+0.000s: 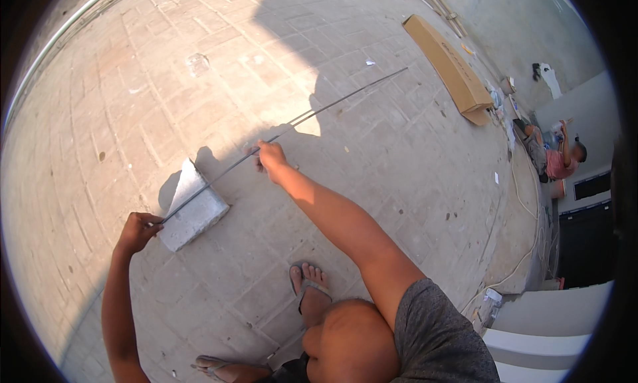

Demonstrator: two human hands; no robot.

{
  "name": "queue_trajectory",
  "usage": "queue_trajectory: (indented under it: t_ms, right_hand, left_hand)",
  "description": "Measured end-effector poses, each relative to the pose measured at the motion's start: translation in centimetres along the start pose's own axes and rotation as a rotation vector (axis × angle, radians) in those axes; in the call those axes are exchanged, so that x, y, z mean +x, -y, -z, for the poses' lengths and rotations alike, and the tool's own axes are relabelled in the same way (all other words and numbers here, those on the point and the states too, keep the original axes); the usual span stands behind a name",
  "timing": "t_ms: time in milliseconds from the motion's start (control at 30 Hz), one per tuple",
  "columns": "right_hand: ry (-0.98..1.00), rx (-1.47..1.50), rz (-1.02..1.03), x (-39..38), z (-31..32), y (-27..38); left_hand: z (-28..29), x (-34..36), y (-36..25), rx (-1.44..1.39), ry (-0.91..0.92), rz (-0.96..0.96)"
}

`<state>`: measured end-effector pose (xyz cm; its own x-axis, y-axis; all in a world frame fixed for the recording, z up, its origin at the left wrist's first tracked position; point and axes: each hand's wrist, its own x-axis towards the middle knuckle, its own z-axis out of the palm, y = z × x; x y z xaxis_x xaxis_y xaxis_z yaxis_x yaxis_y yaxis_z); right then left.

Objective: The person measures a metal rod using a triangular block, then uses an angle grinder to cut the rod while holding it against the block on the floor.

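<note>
A long thin dark metal rod runs from the lower left toward the upper right, across a pale stone block. My left hand pinches the rod's near end at the block's left edge. Farther along, my right hand is closed around the rod, its fingers wrapped near the middle of the length. Beyond my right hand the rod stretches out to a free far end. The block lies on the paving, with one pointed corner facing away from me.
A long brown cardboard box lies at the upper right. Near the wall on the right, a person in a pink top sits low. A pale cable trails along the paving's right edge. My sandalled foot is just below the block.
</note>
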<state>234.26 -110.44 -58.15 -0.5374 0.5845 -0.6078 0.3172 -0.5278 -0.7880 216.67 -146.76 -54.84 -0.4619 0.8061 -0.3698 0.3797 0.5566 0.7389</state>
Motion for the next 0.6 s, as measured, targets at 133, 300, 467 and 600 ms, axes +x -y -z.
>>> queue_trajectory:
  t_ms: [133,300,467,600]
  right_hand:
    - [-0.021,-0.056,-0.028,0.2,0.1,0.2]
    - [-0.001,-0.037,-0.01,0.5,0.5,-0.8]
    - [0.064,-0.105,-0.004,0.4,0.8,-0.9]
    - [0.023,-0.147,-0.042,-0.3,0.8,-0.8]
  left_hand:
    - [0.0,-0.3,-0.4,0.028,-0.029,0.024]
    - [-0.1,-0.1,0.0,0.016,-0.022,0.069]
    - [0.2,-0.4,0.6,0.07,-0.008,0.076]
    - [0.1,-0.5,0.5,0.136,-0.034,0.036]
